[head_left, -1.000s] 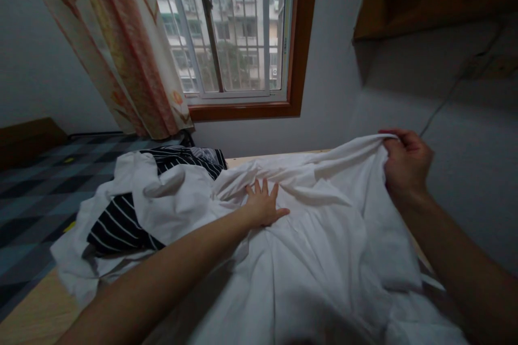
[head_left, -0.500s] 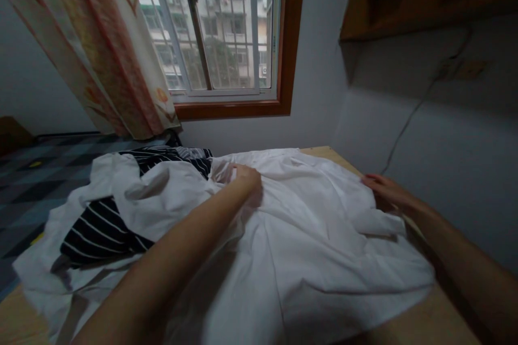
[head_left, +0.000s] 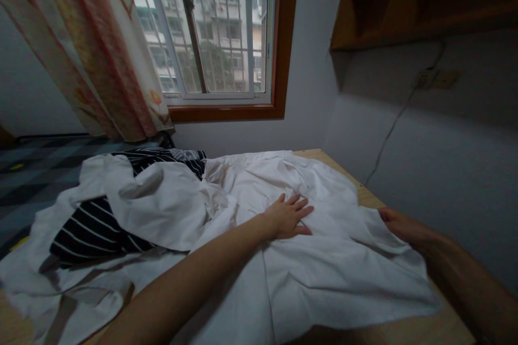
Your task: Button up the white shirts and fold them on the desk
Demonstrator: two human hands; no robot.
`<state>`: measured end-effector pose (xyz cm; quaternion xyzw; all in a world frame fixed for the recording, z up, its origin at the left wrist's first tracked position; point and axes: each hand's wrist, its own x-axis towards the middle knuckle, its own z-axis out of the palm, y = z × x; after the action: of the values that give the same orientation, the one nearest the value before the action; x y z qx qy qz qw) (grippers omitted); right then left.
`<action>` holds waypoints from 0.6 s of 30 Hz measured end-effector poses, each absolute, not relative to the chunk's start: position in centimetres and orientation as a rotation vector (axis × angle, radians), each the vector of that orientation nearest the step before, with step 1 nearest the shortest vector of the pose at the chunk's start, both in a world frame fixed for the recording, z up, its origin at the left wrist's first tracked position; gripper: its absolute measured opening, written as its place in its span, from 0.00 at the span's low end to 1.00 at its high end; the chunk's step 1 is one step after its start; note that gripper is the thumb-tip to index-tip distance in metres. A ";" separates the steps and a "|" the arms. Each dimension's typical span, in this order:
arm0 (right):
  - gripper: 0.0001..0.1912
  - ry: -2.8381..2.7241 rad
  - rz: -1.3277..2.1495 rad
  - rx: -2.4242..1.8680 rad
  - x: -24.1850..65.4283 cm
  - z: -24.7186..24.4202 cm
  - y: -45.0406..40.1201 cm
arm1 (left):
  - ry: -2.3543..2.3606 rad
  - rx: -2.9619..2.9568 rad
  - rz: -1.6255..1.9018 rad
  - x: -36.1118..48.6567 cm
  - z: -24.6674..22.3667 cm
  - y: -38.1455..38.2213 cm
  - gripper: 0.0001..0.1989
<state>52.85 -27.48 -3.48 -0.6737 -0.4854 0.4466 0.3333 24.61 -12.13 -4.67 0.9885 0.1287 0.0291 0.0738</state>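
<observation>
Fingers (head_left: 302, 206) of left hand (head_left: 285, 218) splayed, right hand (head_left: 407, 227) pinching white cloth (head_left: 327, 267), near corner rightward, long axis unclear

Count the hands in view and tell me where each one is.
2: the left hand lies with fingers spread on the white cloth, and the right hand is at the cloth's right edge.

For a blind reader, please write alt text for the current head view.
A left hand lies flat, fingers spread, on a rumpled white cloth covering much of a wooden table, while the right hand touches its right edge. Black striped fabric lies at left; a window is behind.
</observation>
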 end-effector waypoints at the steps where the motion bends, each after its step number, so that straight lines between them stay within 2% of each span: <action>1: 0.21 -1.266 1.236 -1.724 52.6 -3.4 -27.6 | 0.401 2.925 0.068 24.2 -4.9 -12.0 0.35; 4: 0.25 -1.238 1.259 -1.616 51.1 -3.1 -27.3 | 0.466 2.695 0.071 23.8 -4.7 -11.8 0.33; 8: 0.32 -1.258 1.206 -1.447 46.7 -2.7 -25.5 | 0.580 2.000 0.430 25.1 -3.6 -12.2 0.30; 10: 0.36 -1.347 1.004 -1.415 44.0 -2.4 -24.4 | 0.597 1.670 0.604 26.1 -2.9 -12.8 0.34; 13: 0.40 -1.692 0.468 -1.391 40.1 -1.6 -23.6 | 0.627 1.201 0.887 26.9 -1.8 -13.4 0.39; 15: 0.42 -2.066 0.220 -1.320 37.9 -0.7 -24.1 | 0.653 1.033 1.079 26.6 -1.2 -13.3 0.35; 18: 0.39 -2.511 0.181 -1.228 36.0 0.6 -25.7 | 0.812 1.057 1.237 24.9 -0.9 -12.1 0.20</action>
<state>35.97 -25.73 0.61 -0.4320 -0.8835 0.0638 0.1694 24.90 -12.08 -0.91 0.4585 0.3522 0.5369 0.6144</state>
